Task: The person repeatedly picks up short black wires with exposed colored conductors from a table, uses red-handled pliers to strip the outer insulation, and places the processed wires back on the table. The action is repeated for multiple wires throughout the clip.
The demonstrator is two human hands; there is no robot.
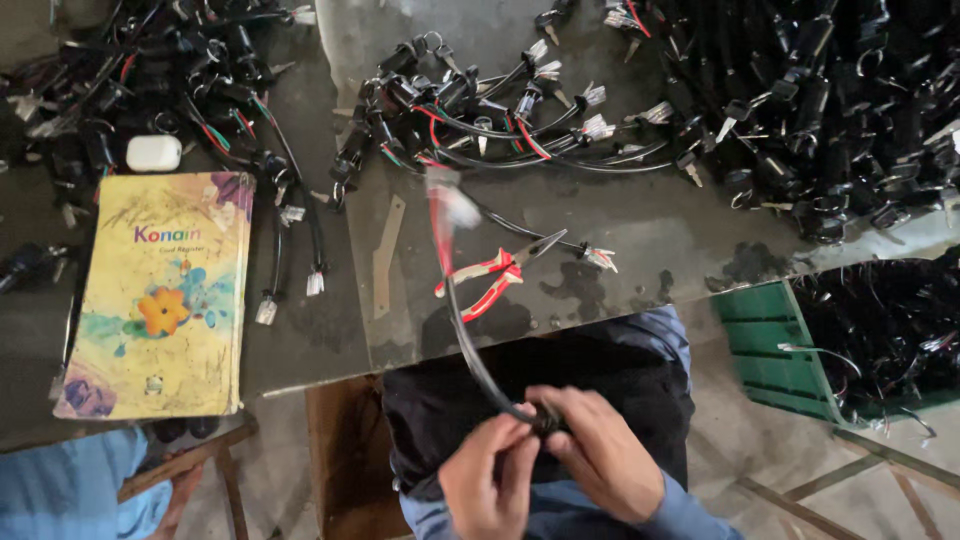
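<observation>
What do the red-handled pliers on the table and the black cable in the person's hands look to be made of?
The red-handled pliers: dark metal jaws, dull rather than polished, with grips that look like red and white plastic or rubber sleeves. The black cable, held between the left hand and right hand: a smooth, faintly glossy sheath, probably plastic or rubber, bending freely; red wires show at its blurred upper end.

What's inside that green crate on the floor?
The green crate holds a tangle of black cable assemblies with small white connectors. Whatever lies beneath them, and the crate's bottom, is covered and cannot be seen.
</observation>
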